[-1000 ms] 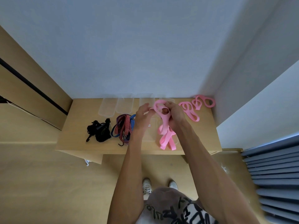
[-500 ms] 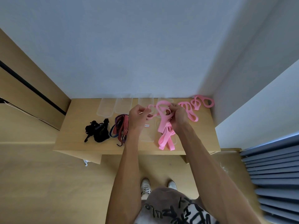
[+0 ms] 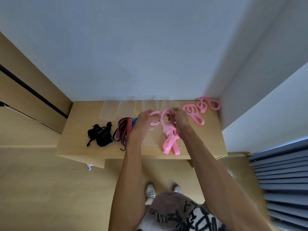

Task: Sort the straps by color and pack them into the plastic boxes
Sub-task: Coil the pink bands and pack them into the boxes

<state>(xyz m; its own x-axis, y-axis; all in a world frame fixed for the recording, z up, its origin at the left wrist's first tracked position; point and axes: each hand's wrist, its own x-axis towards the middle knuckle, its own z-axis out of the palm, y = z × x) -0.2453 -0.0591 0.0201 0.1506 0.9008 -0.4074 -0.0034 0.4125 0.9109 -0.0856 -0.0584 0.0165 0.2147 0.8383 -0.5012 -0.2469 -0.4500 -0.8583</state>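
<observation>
Both hands (image 3: pixel 162 120) around pink strap (image 3: pixel 168 129)

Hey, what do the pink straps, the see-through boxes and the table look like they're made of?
Pink straps: probably flat woven or elastic fabric, matte; they bend into limp loops in both hands.
Boxes: clear, slightly frosted plastic; the tabletop shows through them.
Table: light wood or wood-look laminate, smooth and matte; which one cannot be told.

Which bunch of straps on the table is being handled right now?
The pink straps in the middle: both the left hand and right hand grip their loops. The black straps, the red-and-blue striped straps and the far-right pink loops lie untouched.
</observation>
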